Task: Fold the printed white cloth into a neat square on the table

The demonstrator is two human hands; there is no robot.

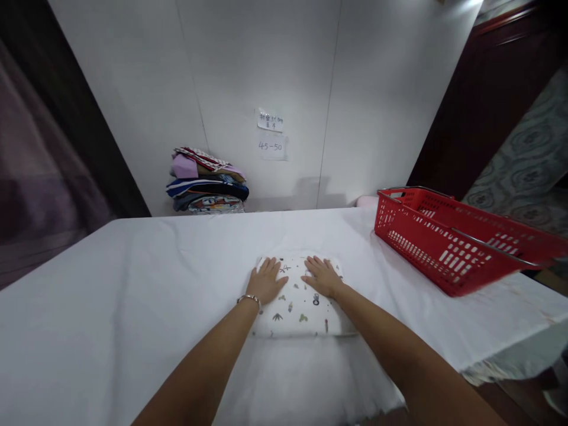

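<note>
The folded white cloth (pixel 302 324) with small printed figures lies flat on the white-covered desk (pixel 89 307), in front of the person, and I see 2 hands resting on its far half: the left hand (pixel 265 284) near its left side, the right hand (pixel 323 278) near its right side. On each hand the fingers are spread and pinch nothing. I would judge this cloth light and soft, not fragile, and perhaps a little smooth, so its layers could slide apart if only the top layer is taken. For this reason, it seems better to hold it at the 2 side edges, with the fingers under all layers and the thumbs above. The red basket (pixel 415 239) stands well apart, toward the right.
</note>
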